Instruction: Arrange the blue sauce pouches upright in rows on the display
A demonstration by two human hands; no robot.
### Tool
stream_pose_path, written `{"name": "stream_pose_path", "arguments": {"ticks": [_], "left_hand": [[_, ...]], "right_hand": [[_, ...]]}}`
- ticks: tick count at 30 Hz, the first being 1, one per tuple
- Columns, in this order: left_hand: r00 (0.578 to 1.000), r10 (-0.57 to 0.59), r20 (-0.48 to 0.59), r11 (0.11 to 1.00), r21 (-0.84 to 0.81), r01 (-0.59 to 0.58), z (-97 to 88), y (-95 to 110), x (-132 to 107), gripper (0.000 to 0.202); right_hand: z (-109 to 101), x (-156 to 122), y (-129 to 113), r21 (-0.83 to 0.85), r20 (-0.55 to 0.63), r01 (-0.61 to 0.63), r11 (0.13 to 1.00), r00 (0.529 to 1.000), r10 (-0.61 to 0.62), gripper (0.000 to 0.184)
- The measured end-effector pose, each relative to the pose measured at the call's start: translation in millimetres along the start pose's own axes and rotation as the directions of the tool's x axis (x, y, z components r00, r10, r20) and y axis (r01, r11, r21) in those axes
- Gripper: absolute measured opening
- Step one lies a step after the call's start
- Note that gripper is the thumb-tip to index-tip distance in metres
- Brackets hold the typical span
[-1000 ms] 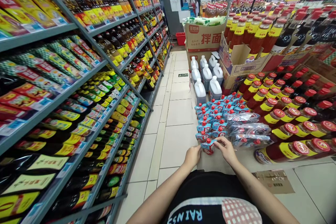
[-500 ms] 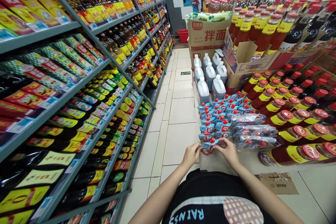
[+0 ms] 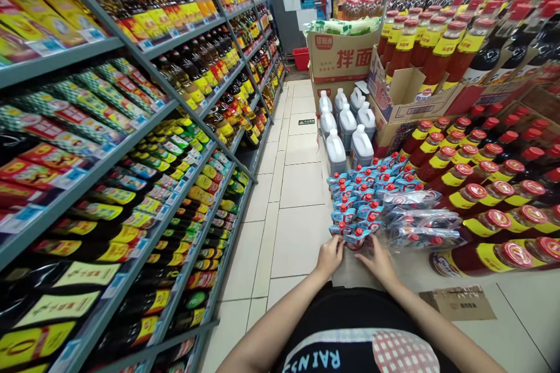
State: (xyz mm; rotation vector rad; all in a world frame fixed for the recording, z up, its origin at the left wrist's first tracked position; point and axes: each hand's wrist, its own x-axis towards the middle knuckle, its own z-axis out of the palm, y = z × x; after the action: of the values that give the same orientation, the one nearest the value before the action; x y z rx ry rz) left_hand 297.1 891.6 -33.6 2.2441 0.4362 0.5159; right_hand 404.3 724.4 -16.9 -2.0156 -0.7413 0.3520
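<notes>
Several small blue pouches with red caps [image 3: 365,195] stand in rows on the floor display ahead of me. My left hand [image 3: 330,256] and my right hand [image 3: 378,261] are both at the nearest pouch [image 3: 355,238], fingers curled on either side of it. The left fingertips touch its left edge and the right fingers reach it from the right. Beside the pouches lie plastic-wrapped packs [image 3: 422,224] of the same goods.
A long shelf rack [image 3: 131,145] full of sauce bottles lines the left side. Red-capped bottles [image 3: 485,192] crowd the right, white jugs [image 3: 347,131] and cardboard boxes [image 3: 341,58] stand behind. A tiled aisle [image 3: 297,186] runs ahead; people stand far off.
The pouch held up between my hands has come down into the front of the rows. Both hands have lowered slightly with it.
</notes>
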Motion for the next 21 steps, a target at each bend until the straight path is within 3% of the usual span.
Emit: {"name": "stream_pose_path", "arguments": {"ticks": [6,9,11,14,16,18,21], "left_hand": [[0.998,0.023,0.065,0.999,0.037,-0.025,-3.2,2.0,7.3,0.014],[0.994,0.037,0.101,0.995,0.093,-0.047,-4.3,2.5,7.5,0.015],[0.989,0.053,0.136,0.985,0.155,-0.074,-5.3,2.0,5.6,0.017],[0.983,0.053,0.178,0.963,0.253,-0.098,-7.2,0.3,2.1,0.022],[0.982,0.034,0.183,0.956,0.280,-0.085,-8.2,-0.3,0.8,0.024],[0.985,0.011,0.172,0.965,0.255,-0.055,-8.7,0.8,0.2,0.024],[0.990,-0.023,0.141,0.982,0.190,-0.004,-9.6,9.0,-0.7,0.023]], "right_hand": [[12.6,2.2,0.4,-0.414,-0.088,-0.086,0.906,0.995,0.055,0.039],[12.0,4.5,-3.6,-0.384,-0.036,-0.100,0.918,0.995,0.094,0.040],[4.6,-2.3,-6.2,-0.313,0.058,-0.092,0.945,0.992,0.116,0.054],[-22.9,-31.0,-10.9,-0.238,0.217,-0.078,0.968,0.967,0.131,0.080],[-49.2,-60.5,-14.1,-0.210,0.285,-0.081,0.974,0.948,0.141,0.081],[-75.7,-92.4,-15.6,-0.196,0.266,-0.117,0.974,0.949,0.168,0.072],[-105.6,-133.3,-12.2,-0.228,0.126,-0.202,0.952,0.964,0.235,0.059]]}}
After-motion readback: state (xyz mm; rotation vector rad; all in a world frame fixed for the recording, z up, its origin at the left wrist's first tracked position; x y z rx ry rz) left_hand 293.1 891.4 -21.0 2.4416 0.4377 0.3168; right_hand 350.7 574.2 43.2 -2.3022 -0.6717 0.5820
